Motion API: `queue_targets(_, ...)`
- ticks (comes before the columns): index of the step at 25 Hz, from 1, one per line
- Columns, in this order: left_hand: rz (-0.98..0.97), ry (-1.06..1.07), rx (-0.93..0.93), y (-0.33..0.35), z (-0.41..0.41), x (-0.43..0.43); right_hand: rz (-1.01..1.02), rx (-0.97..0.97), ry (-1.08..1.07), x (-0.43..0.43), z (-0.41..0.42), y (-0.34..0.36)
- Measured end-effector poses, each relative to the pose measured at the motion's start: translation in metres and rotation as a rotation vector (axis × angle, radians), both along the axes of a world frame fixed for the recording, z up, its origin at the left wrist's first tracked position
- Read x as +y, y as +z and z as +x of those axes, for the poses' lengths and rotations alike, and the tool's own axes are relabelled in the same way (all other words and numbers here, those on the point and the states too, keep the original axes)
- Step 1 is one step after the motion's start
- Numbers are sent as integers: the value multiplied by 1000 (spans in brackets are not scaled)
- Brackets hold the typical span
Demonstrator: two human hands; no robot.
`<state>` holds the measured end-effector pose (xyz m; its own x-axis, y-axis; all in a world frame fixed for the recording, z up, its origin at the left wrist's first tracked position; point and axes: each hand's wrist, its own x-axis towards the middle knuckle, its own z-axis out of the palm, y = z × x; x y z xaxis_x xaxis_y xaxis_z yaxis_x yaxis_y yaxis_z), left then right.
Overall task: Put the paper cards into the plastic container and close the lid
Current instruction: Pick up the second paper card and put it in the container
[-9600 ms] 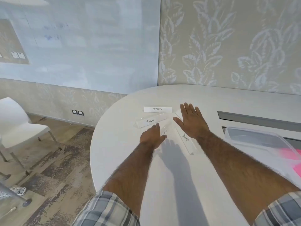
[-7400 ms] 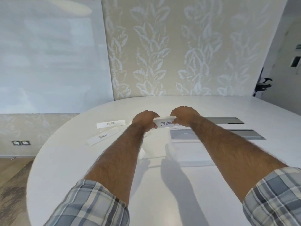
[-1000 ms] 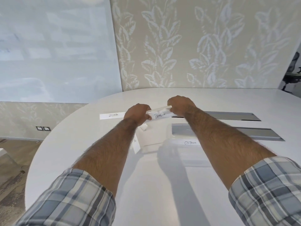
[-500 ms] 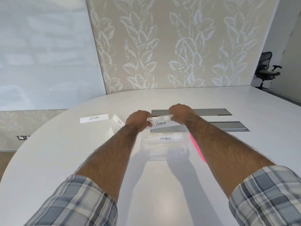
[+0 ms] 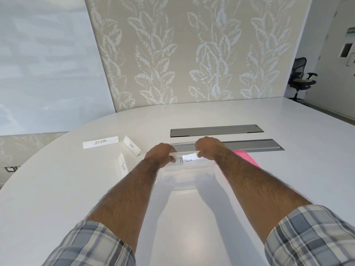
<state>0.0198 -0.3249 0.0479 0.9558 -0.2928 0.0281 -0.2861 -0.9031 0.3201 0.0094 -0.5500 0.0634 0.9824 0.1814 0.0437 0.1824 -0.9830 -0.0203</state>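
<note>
Head view: white hand-lettered "PENGUIN" card [image 5: 186,159]

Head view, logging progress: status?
Both hands, left and right, hold white PENGUIN paper card over clear plastic container. Three white cards remain on table. Nothing blocking.

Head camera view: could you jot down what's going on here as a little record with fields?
Setting: white oval table, leaf-patterned wall behind
Held item: PENGUIN card, gripped at its ends by left hand and right hand
Position: card held over the clear plastic container
Cards on table: ZEBRA card, PANDA card, BEAR card, all left of the container
Beside container: pink sheet on its right, partly hidden
Lid: cannot tell from this view
Background: black office chair
</note>
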Motion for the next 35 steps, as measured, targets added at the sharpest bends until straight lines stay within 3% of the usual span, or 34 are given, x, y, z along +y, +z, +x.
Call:
queue_targets(6, 59, -27, 69, -16, 15, -1, -69, 39, 12, 3, 6, -9)
queue_targets(29, 571, -271, 183, -25, 48, -28, -243, 279, 164, 14, 52, -36)
queue_targets(35, 490, -243, 236, -26, 48, -29, -288, 304, 172, 15, 54, -37)
